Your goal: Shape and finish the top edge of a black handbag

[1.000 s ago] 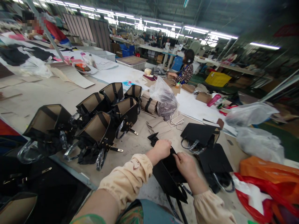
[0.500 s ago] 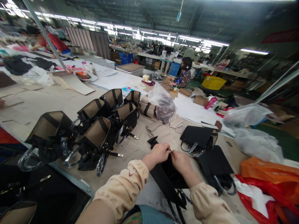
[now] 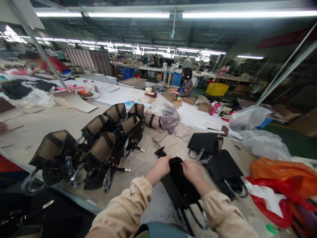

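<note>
**Black handbag gripped at its mouth by both hands, near centre of counter**

Black handbag (image 3: 179, 185) lies on the counter (image 3: 37, 122) right in front of the person, mouth pointing far, handles trailing toward the near edge.

Far left: a co-worker in a red top leans over another work surface, w/ dark fabric and pale card pieces strewn nearby. Near left: a cluster of open bags (image 3: 99, 145) stands upright, tan linings showing, handles in clear wrap, prob. to keep them unscuffed; standing open, the insides are easy to see and reach.

Centre: left hand (image 3: 160, 167) has its fingers closed on the left side of the handbag's top edge; right hand (image 3: 192, 172) has fingers clamped on the right side of the same edge. The two grips sit just apart, which looks like it holds the mouth spread. Cream sleeves cover both forearms. A small black offcut (image 3: 159, 152) sits just beyond the left hand. Further off, a clear plastic bag (image 3: 167, 114) of dark stuff beside a stack of card pieces (image 3: 151, 119).

Right: two flat black bags (image 3: 213, 152) lie just right of the held one, within reach. Far right: an orange plastic bag (image 3: 282, 175) and red sheeting at the counter's edge; another person sits well off at the far end.
</note>
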{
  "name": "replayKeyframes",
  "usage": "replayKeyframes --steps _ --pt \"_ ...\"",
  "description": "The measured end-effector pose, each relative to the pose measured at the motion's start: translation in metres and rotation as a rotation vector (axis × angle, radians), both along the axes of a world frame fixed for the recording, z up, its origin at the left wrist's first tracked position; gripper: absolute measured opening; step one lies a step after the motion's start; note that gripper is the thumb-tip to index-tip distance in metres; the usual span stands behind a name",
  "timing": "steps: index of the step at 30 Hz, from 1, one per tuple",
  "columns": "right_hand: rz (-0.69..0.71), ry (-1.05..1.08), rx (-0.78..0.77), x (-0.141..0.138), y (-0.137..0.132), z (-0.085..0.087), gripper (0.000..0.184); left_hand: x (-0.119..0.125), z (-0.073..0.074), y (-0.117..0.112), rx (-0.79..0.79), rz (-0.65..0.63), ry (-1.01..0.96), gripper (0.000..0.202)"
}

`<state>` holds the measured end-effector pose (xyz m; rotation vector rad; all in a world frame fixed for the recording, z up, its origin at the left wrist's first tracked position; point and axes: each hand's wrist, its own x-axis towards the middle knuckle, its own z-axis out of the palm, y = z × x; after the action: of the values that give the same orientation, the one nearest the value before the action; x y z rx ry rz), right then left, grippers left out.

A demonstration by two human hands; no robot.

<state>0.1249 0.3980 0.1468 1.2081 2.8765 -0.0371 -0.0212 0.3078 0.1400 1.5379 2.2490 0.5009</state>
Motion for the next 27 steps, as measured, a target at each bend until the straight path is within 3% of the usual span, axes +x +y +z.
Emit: replayKeyframes --steps 4,8,11,13,16,19,22,27 --pt "-0.013 0.01 -0.02 0.02 -0.004 0.001 0.028 -0.012 0.011 0.009 -0.014 -0.099 0.017 0.056" --pt "-0.083 0.022 -0.03 0.036 -0.004 -0.004 0.03 0.008 0.02 0.013 -0.027 -0.062 0.065 0.062" --pt "-0.133 0.042 -0.032 0.042 -0.004 -0.008 0.031 0.032 0.014 0.012 -0.019 0.046 0.08 0.078" --pt "-0.149 0.058 -0.039 0.044 -0.004 -0.008 0.031 0.037 0.006 0.011 -0.035 0.076 0.048 0.076" --pt "-0.146 0.077 -0.065 0.041 -0.007 -0.007 0.03 0.024 0.0 0.014 -0.07 0.005 0.013 0.074" --pt "-0.12 0.091 -0.092 0.036 -0.013 -0.005 0.029 0.002 0.006 0.016 -0.02 -0.076 0.031 0.075" --pt "-0.108 0.099 -0.108 0.034 -0.017 -0.004 0.029 -0.004 0.018 0.013 0.066 -0.129 0.067 0.064" --pt "-0.112 0.099 -0.103 0.039 -0.012 -0.003 0.029 0.018 0.021 0.014 0.177 -0.226 0.151 0.03"
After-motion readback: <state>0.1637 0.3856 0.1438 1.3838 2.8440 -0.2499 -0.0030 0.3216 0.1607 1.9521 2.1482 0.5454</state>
